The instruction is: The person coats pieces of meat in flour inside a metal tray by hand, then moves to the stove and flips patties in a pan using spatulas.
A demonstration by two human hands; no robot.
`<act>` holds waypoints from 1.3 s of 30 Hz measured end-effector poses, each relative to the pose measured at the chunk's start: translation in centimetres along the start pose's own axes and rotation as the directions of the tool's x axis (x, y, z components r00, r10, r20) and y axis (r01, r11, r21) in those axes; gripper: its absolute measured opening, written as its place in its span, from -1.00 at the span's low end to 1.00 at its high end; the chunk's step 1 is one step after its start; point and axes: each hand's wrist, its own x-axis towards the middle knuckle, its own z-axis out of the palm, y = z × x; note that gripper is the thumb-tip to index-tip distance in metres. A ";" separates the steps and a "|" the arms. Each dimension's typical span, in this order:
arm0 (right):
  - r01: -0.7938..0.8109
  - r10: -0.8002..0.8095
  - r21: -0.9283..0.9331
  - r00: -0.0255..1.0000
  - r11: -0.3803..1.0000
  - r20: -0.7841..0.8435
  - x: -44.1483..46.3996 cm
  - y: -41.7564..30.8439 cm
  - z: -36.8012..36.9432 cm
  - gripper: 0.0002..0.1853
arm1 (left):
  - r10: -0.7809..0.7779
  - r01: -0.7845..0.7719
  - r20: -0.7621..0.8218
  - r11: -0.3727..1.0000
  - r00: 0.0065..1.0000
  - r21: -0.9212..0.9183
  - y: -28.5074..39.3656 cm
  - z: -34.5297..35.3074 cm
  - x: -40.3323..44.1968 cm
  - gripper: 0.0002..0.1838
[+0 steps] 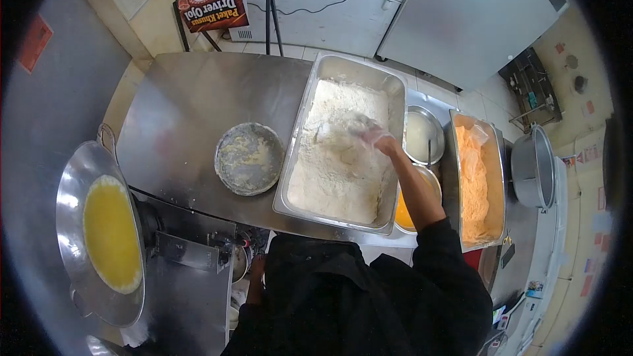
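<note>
My right hand [373, 134], in a clear plastic glove dusted white, reaches over the deep metal tray [283, 206] of flour [343, 188]. Motion blurs its fingers at the flour's surface, so I cannot tell whether they grip anything. Low beside my body, near the stove's front edge, my left hand [257, 269] shows only in part and its fingers are hidden. Left of the tray stands a round metal pan [248, 181] with pale, doughy residue in it.
A wok [66, 224] of yellow oil sits on the stove at left. Right of the flour are a bowl of whitish liquid [417, 133], a bowl of orange liquid [403, 214] and a tray of orange crumbs [473, 204]. A large pot [531, 171] stands farther right.
</note>
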 end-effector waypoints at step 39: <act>-0.011 -0.239 -0.786 0.950 0.618 -0.202 7.2 -2.4 8.9 -0.48 | -0.192 0.191 -0.018 0.959 0.981 0.207 7.6 1.5 -1.0 -0.73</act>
